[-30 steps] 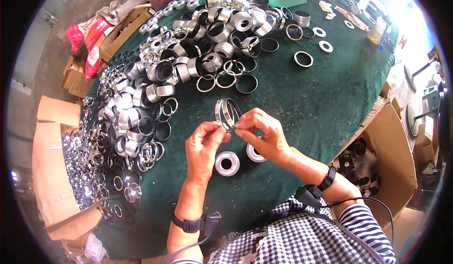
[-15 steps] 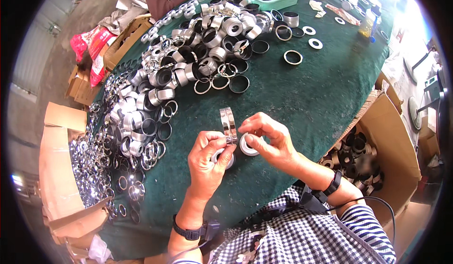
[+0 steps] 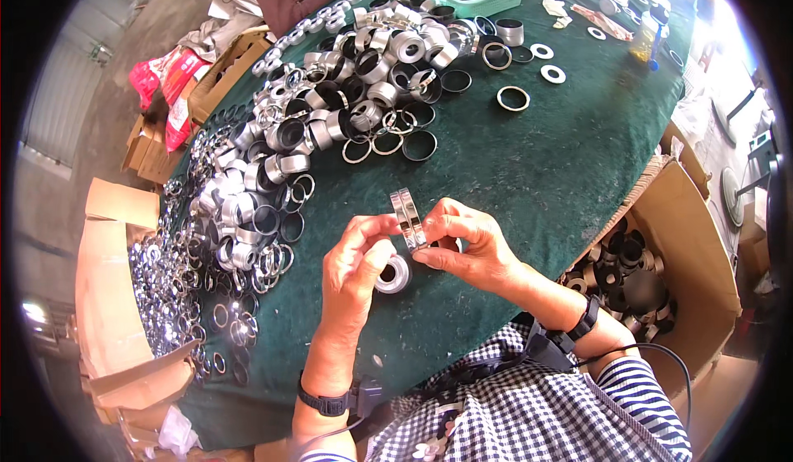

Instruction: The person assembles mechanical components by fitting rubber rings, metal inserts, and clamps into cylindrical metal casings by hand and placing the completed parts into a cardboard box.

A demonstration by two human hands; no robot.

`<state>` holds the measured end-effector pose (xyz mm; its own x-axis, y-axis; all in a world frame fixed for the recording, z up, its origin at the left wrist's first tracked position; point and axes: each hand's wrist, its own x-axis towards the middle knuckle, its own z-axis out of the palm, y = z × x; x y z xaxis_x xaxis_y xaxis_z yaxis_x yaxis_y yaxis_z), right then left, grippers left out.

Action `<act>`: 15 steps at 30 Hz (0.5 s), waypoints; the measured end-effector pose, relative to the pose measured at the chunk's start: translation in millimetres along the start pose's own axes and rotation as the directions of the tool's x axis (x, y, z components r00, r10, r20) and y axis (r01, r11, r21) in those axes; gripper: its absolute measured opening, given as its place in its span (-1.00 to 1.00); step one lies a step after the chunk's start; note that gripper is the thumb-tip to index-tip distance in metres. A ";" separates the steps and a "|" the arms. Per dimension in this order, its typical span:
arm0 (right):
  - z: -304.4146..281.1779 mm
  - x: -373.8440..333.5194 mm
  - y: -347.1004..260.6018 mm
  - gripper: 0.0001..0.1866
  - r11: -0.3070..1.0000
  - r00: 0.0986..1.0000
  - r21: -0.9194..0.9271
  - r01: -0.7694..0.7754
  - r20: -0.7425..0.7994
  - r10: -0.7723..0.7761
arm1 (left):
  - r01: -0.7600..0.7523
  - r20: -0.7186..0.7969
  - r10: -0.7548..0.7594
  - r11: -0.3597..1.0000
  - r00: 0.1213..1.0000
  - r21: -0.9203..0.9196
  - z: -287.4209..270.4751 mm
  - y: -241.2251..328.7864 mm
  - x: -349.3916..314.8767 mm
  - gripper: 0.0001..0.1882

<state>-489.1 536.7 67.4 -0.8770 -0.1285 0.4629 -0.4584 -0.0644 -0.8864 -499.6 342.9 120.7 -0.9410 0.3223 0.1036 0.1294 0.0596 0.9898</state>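
Note:
A pair of shiny metal rings [image 3: 406,214], set side by side on edge, is raised over the green-covered table. My right hand [image 3: 475,251] pinches their lower edge between thumb and fingers. My left hand [image 3: 351,268] is close on the other side; its fingertips reach the rings' left face, while its thumb stands apart from them. Below, next to my left thumb, a silver flanged collar [image 3: 395,275] with a dark round hole rests on the cloth. Another pale round part [image 3: 447,246] is mostly hidden behind my right fingers.
A large heap of silver collars and rings [image 3: 363,74] spreads across the far left of the table [image 3: 512,165]. A green basket [image 3: 496,4] stands behind it. Cardboard boxes of parts flank the table, one at left [image 3: 107,289], one at right [image 3: 694,247]. Loose washers [image 3: 552,74] lie at far right.
The rings have passed from my left hand's pinch to my right hand's and shifted slightly right. My left thumb has come away from them, uncovering more of the collar below.

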 end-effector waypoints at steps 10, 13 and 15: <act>-17.2 2.5 -1.5 -0.70 1.000 0.998 -0.009 0.010 -0.058 -0.011 | -0.140 -0.055 0.148 0.982 0.987 0.124 17.5 -7.7 -3.6 -0.88; -18.6 7.2 -7.3 -0.43 0.998 0.998 0.052 0.019 -0.061 -0.016 | -0.191 -0.047 0.203 0.964 0.978 0.184 20.0 -8.3 -5.1 -0.86; -16.5 11.4 -13.5 -0.24 0.999 0.999 0.039 0.030 -0.022 -0.029 | -0.191 -0.054 0.205 0.963 0.977 0.191 21.3 -8.3 -6.2 -0.85</act>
<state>-495.3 552.4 84.7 -0.8660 -0.1051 0.4888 -0.4788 -0.1071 -0.8714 -488.2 360.5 109.7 -0.9101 0.2761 0.3090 0.3640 0.1763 0.9146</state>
